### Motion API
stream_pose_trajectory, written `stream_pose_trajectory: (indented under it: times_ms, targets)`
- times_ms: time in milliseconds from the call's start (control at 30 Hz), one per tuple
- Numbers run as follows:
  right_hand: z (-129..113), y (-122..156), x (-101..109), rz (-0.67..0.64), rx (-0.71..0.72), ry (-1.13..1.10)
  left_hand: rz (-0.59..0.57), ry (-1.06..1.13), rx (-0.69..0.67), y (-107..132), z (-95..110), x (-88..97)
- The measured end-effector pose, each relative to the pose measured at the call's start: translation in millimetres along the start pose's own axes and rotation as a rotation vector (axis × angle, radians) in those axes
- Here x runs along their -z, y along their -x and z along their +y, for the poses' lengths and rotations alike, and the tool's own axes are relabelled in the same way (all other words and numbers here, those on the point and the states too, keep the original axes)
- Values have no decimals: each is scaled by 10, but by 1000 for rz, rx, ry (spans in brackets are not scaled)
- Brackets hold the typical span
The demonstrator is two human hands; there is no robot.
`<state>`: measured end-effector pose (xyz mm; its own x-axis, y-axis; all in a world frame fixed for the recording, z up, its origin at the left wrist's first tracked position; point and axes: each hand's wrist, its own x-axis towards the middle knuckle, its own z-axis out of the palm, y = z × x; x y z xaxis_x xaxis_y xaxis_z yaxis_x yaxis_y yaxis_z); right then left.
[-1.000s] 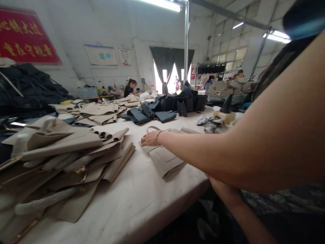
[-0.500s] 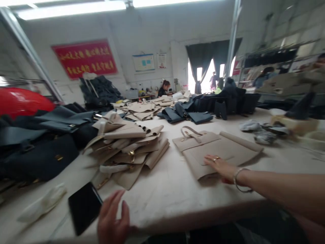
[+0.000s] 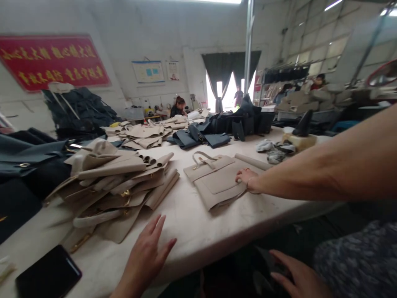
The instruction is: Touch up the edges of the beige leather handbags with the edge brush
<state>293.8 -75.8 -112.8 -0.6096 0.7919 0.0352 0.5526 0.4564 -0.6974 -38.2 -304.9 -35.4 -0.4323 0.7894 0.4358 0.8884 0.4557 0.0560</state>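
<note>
My left hand [image 3: 149,246] is open over the white-covered table [image 3: 182,231], fingers apart, holding nothing. It is nearest to a heap of beige leather handbag pieces [image 3: 130,165] with handles and gold hardware. Low at the table's front edge, in shadow, my right hand [image 3: 293,273] grips a dark flat piece [image 3: 268,263] whose kind I cannot make out. A bare arm [image 3: 310,169], seemingly a co-worker's, reaches in from the right. Its hand [image 3: 247,178] rests on a flat beige handbag piece [image 3: 217,178] with a looped handle.
A black phone [image 3: 49,273] lies at the near left. Dark bags [image 3: 18,182] are piled on the left, with dark folded pieces [image 3: 198,136] farther back. Rags [image 3: 274,151] lie beyond the arm. Patterned clothing [image 3: 356,256] shows at the right, and a person [image 3: 179,107] sits at the back.
The view has swung to the right. The co-worker's hand has shifted toward the beige piece's right edge. My right hand has come into view at the bottom; my left stays open.
</note>
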Motion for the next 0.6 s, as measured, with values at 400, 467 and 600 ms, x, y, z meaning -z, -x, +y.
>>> stream_pose_trajectory:
  times_ms: [400,467,600]
  targets:
    - [127,222,127,-175,-25,-20,-406,203,-353,-945,2571,-886]
    - [190,242,114,-104,-41,-125,-398,196,-414,-1112,2741,-902]
    - [196,88,121,261,-165,-369,-394,162,-501,-1216,2774,-866]
